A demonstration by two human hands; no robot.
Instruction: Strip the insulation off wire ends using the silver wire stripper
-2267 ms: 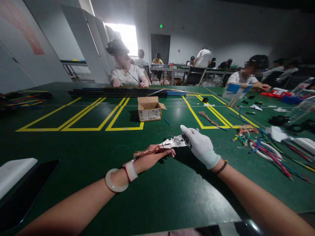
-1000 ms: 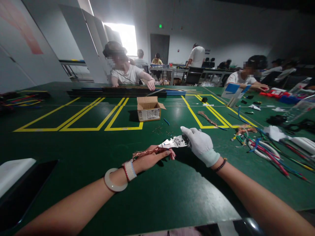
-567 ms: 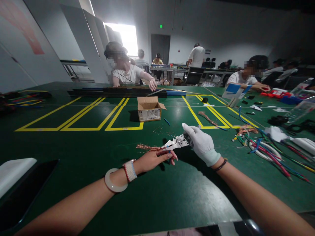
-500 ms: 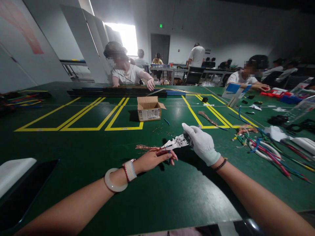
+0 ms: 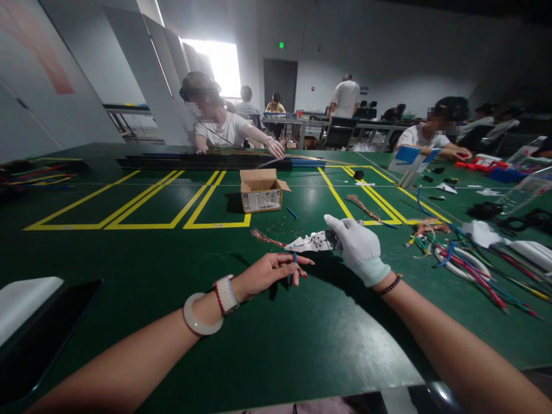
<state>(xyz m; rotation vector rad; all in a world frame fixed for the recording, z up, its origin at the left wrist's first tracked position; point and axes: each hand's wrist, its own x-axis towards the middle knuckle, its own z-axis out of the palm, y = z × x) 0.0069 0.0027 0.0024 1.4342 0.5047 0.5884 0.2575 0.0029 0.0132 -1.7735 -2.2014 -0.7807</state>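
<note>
My left hand (image 5: 273, 271) is bare, its thumb and fingers pinching a short blue wire (image 5: 295, 260) that stands up between them. My right hand (image 5: 356, 244), in a white glove, is wrapped round the handles of a silver wire stripper (image 5: 314, 242). The stripper's jaws point left, just above the left fingertips. A frayed bundle of copper strands (image 5: 266, 237) reaches the jaw tip from the left; whether the jaws grip it cannot be made out. The palm side of my left hand is hidden.
A small open cardboard box (image 5: 261, 195) stands ahead. A blue wire scrap (image 5: 292, 213) and copper bits lie nearby. Another copper bundle (image 5: 361, 206) and tangled cables (image 5: 468, 259) are to the right. A dark tablet-like slab (image 5: 47, 333) lies left. A co-worker's hand (image 5: 275, 148) reaches across black strips.
The copper bundle has shifted right and away from my left fingers, which held it before. The stripper and right hand moved slightly right. The co-worker's hand moved right.
</note>
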